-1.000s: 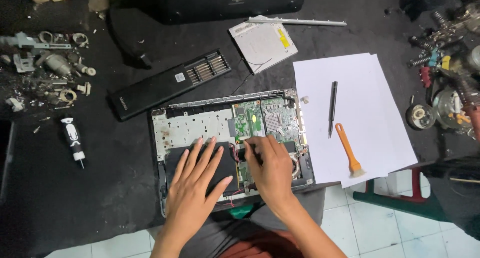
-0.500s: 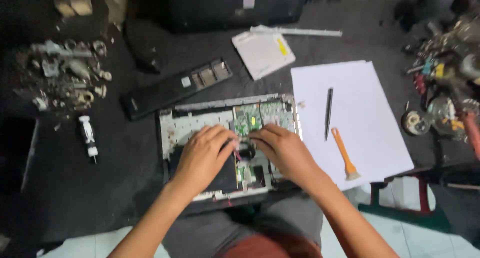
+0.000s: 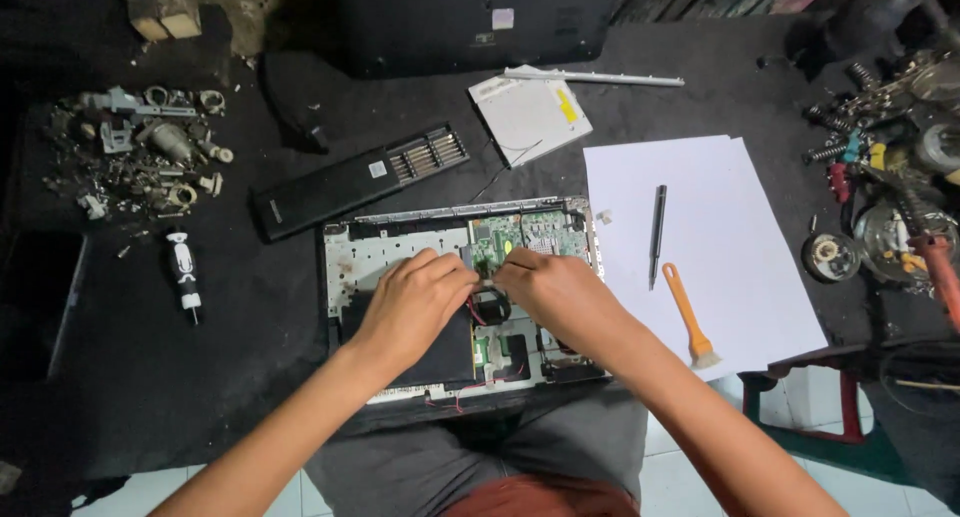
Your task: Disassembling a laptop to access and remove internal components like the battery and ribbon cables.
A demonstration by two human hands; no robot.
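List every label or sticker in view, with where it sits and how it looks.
Small pale label: rectangular, on the black case at the top.
Yellow sticker: narrow strip on the grey optical drive.
White sticker: tiny square on the black cover strip.

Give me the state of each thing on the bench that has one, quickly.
Laptop base: opened up, circuit board exposed.
Left hand: resting on the base, fingers at the board.
Right hand: on the base, fingers meeting the left's.
Black cover strip: detached, lying above the base.
Disc drive: removed, lying flat.
Pen-type screwdriver: lying unused on the white paper.
Orange brush: lying unused on the paper.
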